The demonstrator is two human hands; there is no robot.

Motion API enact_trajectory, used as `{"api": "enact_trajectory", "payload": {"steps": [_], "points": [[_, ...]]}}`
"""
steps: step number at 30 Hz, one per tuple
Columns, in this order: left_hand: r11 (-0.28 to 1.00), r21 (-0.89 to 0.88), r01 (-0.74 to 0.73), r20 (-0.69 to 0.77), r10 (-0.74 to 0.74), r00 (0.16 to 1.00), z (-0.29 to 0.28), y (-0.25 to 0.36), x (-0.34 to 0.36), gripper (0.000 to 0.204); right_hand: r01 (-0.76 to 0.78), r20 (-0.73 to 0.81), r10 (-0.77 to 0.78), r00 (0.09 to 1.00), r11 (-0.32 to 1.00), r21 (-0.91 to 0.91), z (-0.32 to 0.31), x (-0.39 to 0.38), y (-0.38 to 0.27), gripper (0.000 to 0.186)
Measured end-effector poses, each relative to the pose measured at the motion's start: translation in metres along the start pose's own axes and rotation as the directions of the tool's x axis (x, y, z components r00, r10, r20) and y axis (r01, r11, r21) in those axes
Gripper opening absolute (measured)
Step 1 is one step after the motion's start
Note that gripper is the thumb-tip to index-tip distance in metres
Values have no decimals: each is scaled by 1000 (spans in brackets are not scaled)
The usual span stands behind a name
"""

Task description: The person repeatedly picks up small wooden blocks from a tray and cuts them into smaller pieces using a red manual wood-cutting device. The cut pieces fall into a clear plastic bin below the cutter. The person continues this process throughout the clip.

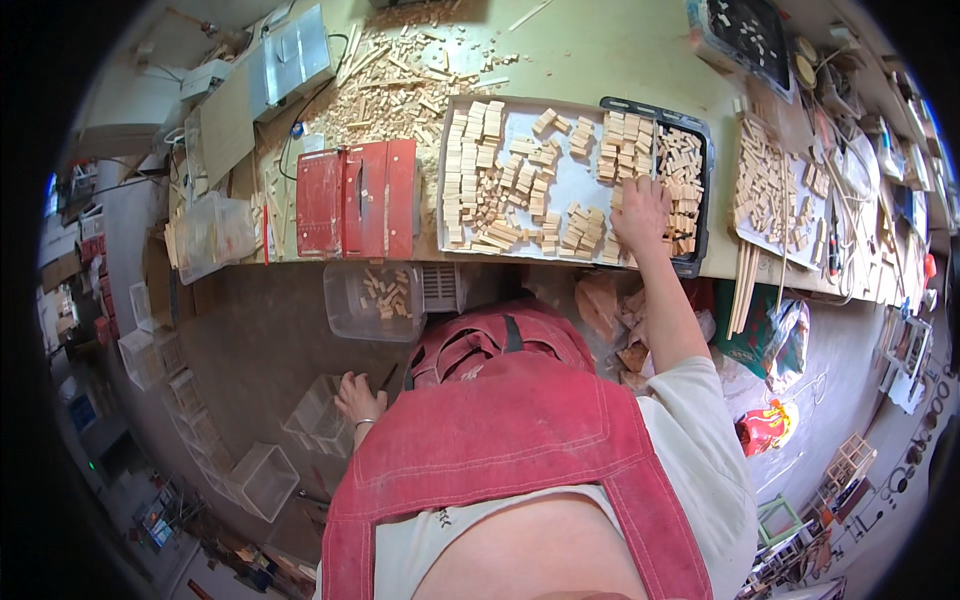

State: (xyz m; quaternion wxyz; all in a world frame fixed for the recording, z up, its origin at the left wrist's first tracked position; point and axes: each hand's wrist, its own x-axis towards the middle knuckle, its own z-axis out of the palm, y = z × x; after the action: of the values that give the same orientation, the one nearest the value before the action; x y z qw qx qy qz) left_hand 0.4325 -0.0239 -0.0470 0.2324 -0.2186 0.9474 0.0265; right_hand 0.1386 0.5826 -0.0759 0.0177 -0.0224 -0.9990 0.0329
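My right hand (640, 214) reaches over the right part of a shallow white tray (573, 165). Its fingers curl down around small wooden blocks; the blocks under the palm are hidden. Just beyond the fingertips, light wooden blocks (626, 140) stand in tight rows. More small blocks (525, 172) lie in rows and loose clusters across the tray. A black crate (708, 160) with loose wooden pieces (679, 165) borders the tray on the right. Down at my left side, my left hand (358, 400) hangs with fingers apart, holding nothing, next to a clear plastic basket (320, 418).
A red metal box (380, 198) stands left of the tray, with piled wood offcuts (400, 95) behind it. Below the table edge is a clear bin (372, 325) with a few blocks. Another block tray (785, 195) and long wooden sticks (745, 285) lie at right.
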Motion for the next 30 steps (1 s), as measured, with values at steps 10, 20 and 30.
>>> {"api": "enact_trajectory", "payload": {"steps": [10, 20, 30], "points": [[1000, 24, 1, -4, -1, 1000, -4, 9, 7, 56, -19, 73, 18, 997, 1000, 7, -10, 6, -3, 47], [999, 20, 32, 58, -33, 998, 6, -6, -3, 58, 26, 120, -15, 993, 996, -84, 20, 11, 14, 54], [998, 54, 28, -22, -27, 999, -19, 15, 12, 50, -58, 210, 62, 976, 998, -26, -12, 11, -6, 31]]}}
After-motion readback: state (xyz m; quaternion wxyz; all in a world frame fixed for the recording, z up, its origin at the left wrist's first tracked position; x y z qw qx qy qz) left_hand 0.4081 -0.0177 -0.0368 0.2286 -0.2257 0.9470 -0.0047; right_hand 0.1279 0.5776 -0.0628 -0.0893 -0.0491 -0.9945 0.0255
